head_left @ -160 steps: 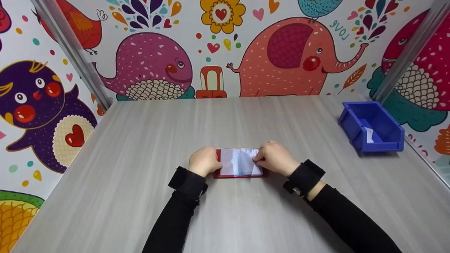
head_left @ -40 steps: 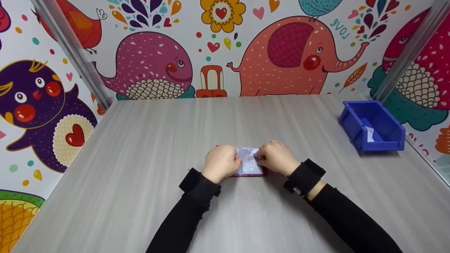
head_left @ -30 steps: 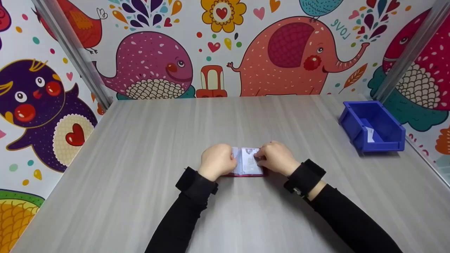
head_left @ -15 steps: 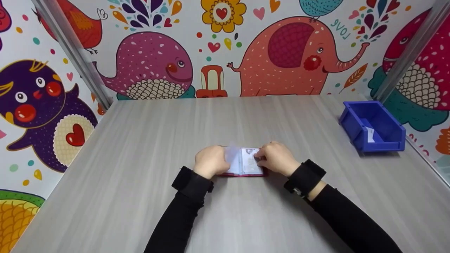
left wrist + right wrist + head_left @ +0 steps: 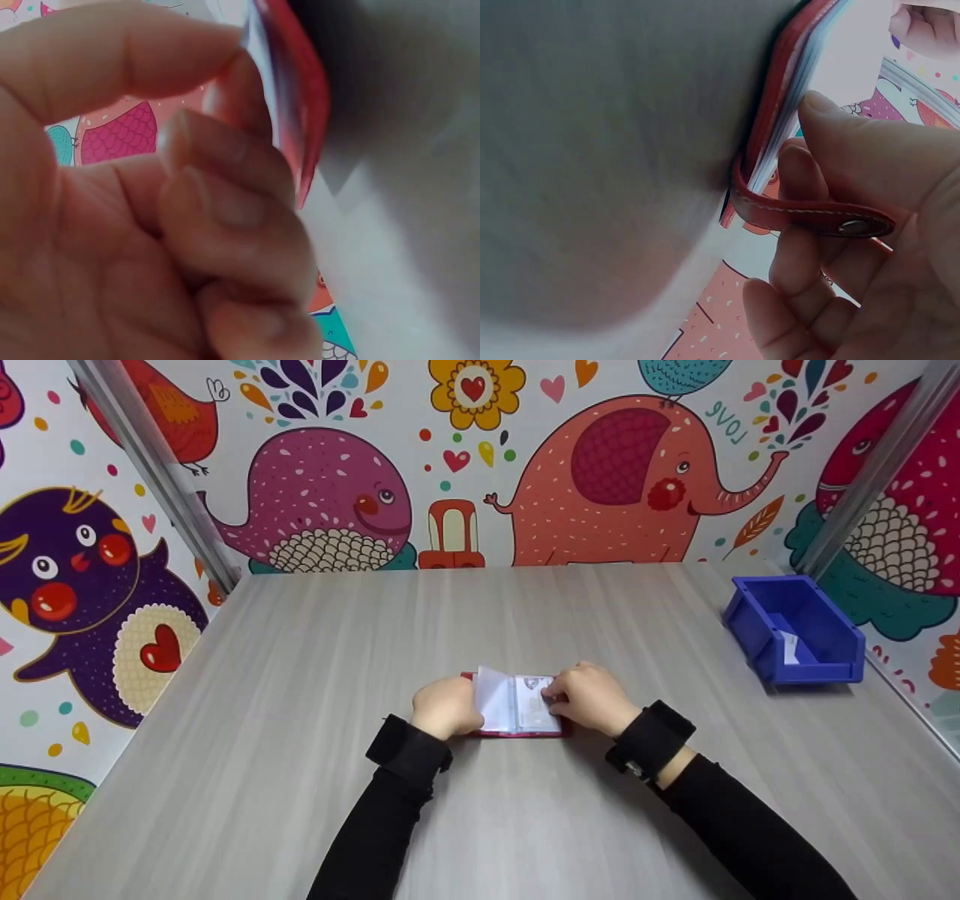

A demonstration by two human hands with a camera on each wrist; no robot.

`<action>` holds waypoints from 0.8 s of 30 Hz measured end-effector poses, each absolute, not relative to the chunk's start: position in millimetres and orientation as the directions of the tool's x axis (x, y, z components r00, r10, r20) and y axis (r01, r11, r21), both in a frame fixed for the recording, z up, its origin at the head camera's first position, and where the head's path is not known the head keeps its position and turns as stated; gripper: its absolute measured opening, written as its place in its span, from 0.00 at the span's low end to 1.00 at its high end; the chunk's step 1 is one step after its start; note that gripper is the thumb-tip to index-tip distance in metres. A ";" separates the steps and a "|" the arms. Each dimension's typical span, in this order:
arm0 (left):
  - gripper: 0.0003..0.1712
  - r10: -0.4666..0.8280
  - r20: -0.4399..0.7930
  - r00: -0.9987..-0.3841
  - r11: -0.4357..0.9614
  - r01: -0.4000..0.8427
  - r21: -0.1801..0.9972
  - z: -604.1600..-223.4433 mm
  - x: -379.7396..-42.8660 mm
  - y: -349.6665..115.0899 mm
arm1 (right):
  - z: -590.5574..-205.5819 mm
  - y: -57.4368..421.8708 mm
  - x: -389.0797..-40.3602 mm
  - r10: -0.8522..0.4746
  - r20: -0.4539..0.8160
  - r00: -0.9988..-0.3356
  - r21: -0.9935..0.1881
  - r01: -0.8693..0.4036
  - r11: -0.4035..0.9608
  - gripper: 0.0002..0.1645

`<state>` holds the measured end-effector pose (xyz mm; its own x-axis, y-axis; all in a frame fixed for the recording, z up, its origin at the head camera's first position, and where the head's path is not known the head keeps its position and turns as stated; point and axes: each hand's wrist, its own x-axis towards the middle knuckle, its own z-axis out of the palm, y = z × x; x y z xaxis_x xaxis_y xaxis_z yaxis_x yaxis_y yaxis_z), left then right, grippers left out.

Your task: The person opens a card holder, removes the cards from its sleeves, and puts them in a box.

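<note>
A red card holder lies spread on the table, its clear plastic sleeves showing. My left hand is at its left side, where one sleeve leaf stands partly raised. In the left wrist view, thumb and index fingertips meet at the leaf's edge, beside the red cover. The right-hand sleeve holds a pale printed card. My right hand pinches the right side, thumb on the leaves. In the right wrist view, a red strap with a metal snap runs across my right fingers.
A blue plastic bin with a white paper piece inside stands at the table's right. Cartoon-printed walls border the wood-grain table behind and at both sides.
My left hand has moved left over the last second, carrying a sleeve leaf over to the left side. The printed card now shows plainly on the right. My right hand stays in place.
</note>
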<state>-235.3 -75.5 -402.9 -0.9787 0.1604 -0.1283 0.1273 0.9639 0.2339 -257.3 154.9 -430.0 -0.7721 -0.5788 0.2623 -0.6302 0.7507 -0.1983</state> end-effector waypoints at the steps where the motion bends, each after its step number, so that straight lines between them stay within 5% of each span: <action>1: 0.06 0.163 -0.126 -0.979 0.964 0.130 0.232 -403.5 -235.2 -75.5 | -430.3 155.0 -257.3 -0.577 0.260 -0.774 -0.196 -0.627 0.754 0.16; 24: 0.06 0.172 -0.174 -0.970 0.964 0.130 0.233 -408.4 -237.8 -76.7 | -429.1 154.5 -255.7 -0.555 0.234 -0.798 -0.222 -0.600 0.768 0.16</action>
